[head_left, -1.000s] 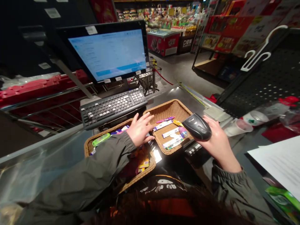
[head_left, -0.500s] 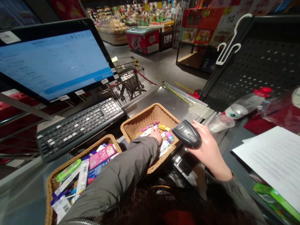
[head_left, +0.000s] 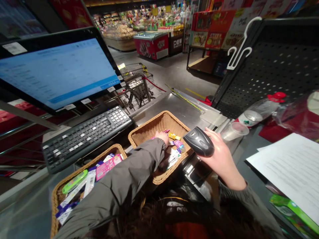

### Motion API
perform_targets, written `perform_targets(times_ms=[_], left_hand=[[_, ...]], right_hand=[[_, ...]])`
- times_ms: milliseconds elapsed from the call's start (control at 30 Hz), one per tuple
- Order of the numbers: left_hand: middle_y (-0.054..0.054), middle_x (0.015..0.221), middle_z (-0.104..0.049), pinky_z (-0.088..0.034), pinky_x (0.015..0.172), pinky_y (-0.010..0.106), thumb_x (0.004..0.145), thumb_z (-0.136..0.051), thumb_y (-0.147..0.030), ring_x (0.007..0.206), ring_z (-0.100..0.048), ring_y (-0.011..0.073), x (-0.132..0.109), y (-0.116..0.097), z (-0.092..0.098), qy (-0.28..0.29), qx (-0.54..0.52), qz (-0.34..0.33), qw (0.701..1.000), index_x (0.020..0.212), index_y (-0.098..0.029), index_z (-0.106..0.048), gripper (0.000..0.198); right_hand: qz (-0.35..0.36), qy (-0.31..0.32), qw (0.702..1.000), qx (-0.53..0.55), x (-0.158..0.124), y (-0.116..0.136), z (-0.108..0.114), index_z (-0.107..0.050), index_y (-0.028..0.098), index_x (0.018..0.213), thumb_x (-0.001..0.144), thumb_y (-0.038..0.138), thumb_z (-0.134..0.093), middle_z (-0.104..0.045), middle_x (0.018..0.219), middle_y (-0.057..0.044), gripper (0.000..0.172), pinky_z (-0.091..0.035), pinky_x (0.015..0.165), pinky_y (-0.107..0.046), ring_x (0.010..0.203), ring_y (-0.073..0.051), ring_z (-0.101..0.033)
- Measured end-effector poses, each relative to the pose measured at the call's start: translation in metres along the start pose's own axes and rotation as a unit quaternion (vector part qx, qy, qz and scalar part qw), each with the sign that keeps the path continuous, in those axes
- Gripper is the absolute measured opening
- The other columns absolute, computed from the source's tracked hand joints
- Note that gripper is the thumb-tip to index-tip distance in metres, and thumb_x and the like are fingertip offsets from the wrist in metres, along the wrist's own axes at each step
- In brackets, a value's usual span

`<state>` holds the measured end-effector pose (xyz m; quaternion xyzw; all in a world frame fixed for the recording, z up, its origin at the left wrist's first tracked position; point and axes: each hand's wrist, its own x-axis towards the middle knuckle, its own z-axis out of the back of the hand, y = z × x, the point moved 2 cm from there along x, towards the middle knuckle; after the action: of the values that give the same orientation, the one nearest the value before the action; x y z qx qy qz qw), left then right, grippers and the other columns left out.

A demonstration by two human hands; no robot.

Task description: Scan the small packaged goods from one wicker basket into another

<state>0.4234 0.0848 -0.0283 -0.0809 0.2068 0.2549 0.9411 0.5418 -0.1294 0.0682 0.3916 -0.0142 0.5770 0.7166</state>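
My left hand [head_left: 162,136] reaches into a wicker basket [head_left: 139,130] at the centre, beside a pink pen [head_left: 166,131]; its fingertips are mostly hidden. A yellow packet [head_left: 174,136], a pink and purple item [head_left: 179,145] and some white labels lie to its right in the basket. My right hand [head_left: 220,157] is wrapped round a black barcode scanner [head_left: 199,142], held over the basket's right corner. A second basket [head_left: 55,199] at the lower left, partly behind my left sleeve, holds a pink pack [head_left: 108,166], a green item [head_left: 74,181] and several packaged things.
A monitor [head_left: 62,69] and black keyboard [head_left: 87,137] stand at the left. On the right are a plastic cup [head_left: 234,131], a bottle with a red cap [head_left: 261,109], and papers [head_left: 289,166]. Shopping carts [head_left: 139,81] stand beyond the metal counter [head_left: 171,106].
My left hand has shifted slightly left and up within the basket, now covering part of the pink pen. The scanner in my right hand has hardly moved.
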Motion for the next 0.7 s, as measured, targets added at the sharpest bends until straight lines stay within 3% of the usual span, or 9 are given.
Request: perform_targets(times_ms=[67, 133, 200, 333, 500, 600, 700], left_hand=[[0.011, 0.128, -0.061, -0.049, 0.101, 0.051, 0.093, -0.065, -0.035, 0.117, -0.06, 0.0261, -0.018, 0.008, 0.026, -0.02, 0.029, 0.017, 0.999, 0.122, -0.016, -0.062, 0.035], [0.014, 0.134, -0.061, -0.028, 0.118, 0.059, 0.081, -0.075, -0.029, 0.133, -0.049, 0.032, -0.045, 0.015, 0.052, -0.057, 0.045, 0.016, 0.997, 0.109, -0.016, -0.07, 0.031], [0.013, 0.147, -0.053, -0.014, 0.123, 0.062, 0.079, -0.074, -0.028, 0.145, -0.035, 0.033, -0.079, 0.024, 0.076, -0.103, 0.054, 0.01, 0.993, 0.107, -0.017, -0.071, 0.031], [0.013, 0.157, -0.041, -0.01, 0.122, 0.065, 0.076, -0.068, -0.023, 0.15, -0.028, 0.033, -0.158, 0.04, 0.108, -0.292, 0.111, -0.016, 0.95, 0.09, -0.017, -0.07, 0.016], [0.007, 0.162, -0.033, 0.005, 0.125, 0.056, 0.085, -0.059, -0.019, 0.153, -0.022, 0.025, -0.242, 0.062, 0.108, -0.495, 0.17, 0.015, 0.852, 0.085, -0.021, -0.064, 0.005], [0.007, 0.16, -0.037, 0.005, 0.125, 0.055, 0.087, -0.057, -0.02, 0.151, -0.026, 0.024, -0.281, 0.072, 0.101, -0.543, 0.181, 0.042, 0.819, 0.083, -0.021, -0.061, 0.006], [0.01, 0.157, -0.04, 0.0, 0.125, 0.058, 0.088, -0.055, -0.02, 0.149, -0.032, 0.0268, -0.315, 0.079, 0.092, -0.559, 0.188, 0.068, 0.805, 0.081, -0.02, -0.059, 0.009]], right_hand=[[0.011, 0.003, 1.0, -0.009, -0.001, 0.003, -0.002, -0.062, 0.022, 0.113, 0.082, 0.039, -0.069, -0.066, 0.122, -0.013, 0.036, -0.033, 0.113, -0.067, 0.134, -0.039, -0.05], [0.028, 0.007, 0.999, -0.016, -0.001, 0.01, -0.005, -0.061, 0.021, 0.114, 0.082, 0.039, -0.069, -0.066, 0.122, -0.014, 0.038, -0.032, 0.113, -0.068, 0.133, -0.04, -0.05], [0.051, 0.008, 0.999, -0.018, -0.001, 0.019, -0.006, -0.061, 0.021, 0.113, 0.083, 0.039, -0.067, -0.066, 0.122, -0.015, 0.036, -0.034, 0.112, -0.067, 0.133, -0.04, -0.05], [0.093, 0.01, 0.995, -0.028, 0.0, 0.047, -0.009, -0.062, 0.021, 0.112, 0.083, 0.037, -0.066, -0.065, 0.123, -0.016, 0.032, -0.032, 0.113, -0.068, 0.134, -0.04, -0.05], [0.157, 0.019, 0.987, -0.018, 0.005, 0.09, -0.013, -0.061, 0.022, 0.115, 0.083, 0.03, -0.062, -0.059, 0.132, -0.017, 0.033, -0.028, 0.111, -0.075, 0.139, -0.042, -0.043], [0.192, 0.027, 0.981, -0.008, 0.007, 0.12, -0.018, -0.062, 0.023, 0.116, 0.083, 0.028, -0.06, -0.057, 0.134, -0.017, 0.033, -0.025, 0.113, -0.074, 0.141, -0.041, -0.041], [0.226, 0.04, 0.973, 0.002, 0.006, 0.15, -0.026, -0.061, 0.022, 0.12, 0.083, 0.028, -0.058, -0.057, 0.135, -0.017, 0.037, -0.024, 0.114, -0.073, 0.141, -0.04, -0.04]])
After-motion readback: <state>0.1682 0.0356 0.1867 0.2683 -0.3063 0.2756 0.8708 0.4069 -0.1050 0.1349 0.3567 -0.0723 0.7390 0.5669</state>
